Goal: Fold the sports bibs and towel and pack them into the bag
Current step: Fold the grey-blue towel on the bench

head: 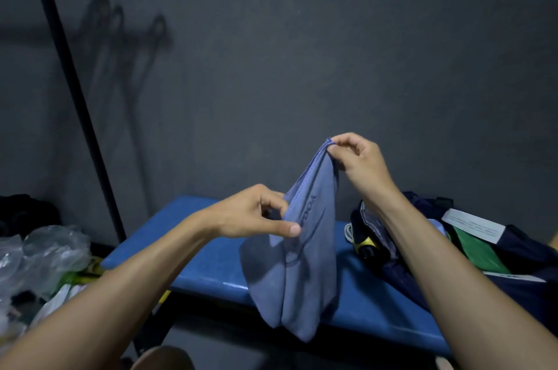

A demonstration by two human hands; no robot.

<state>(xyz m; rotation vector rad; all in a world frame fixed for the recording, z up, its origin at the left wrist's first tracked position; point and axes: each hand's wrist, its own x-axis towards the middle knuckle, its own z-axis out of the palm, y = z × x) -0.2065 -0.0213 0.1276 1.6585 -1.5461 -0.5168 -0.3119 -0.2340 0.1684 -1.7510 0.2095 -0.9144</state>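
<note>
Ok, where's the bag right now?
In the head view the dark navy bag lies open on the right end of the blue bench, behind the right forearm and just right of the hanging blue towel.

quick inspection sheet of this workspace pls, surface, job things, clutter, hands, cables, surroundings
surface: blue padded bench, bare at its left end.
job's things: blue-grey towel held up, hanging over the bench; dark navy bag open at the bench's right end, green cloth in it. Bibs cannot be told apart.
clutter: clear plastic bags lower left; a black and yellow item beside the bag.
hands: left hand pinches the towel's edge partway down; right hand has a pinch grip on its top corner.
cables: nothing seen.
surroundings: grey and white wall; black pole leaning at left.
</note>
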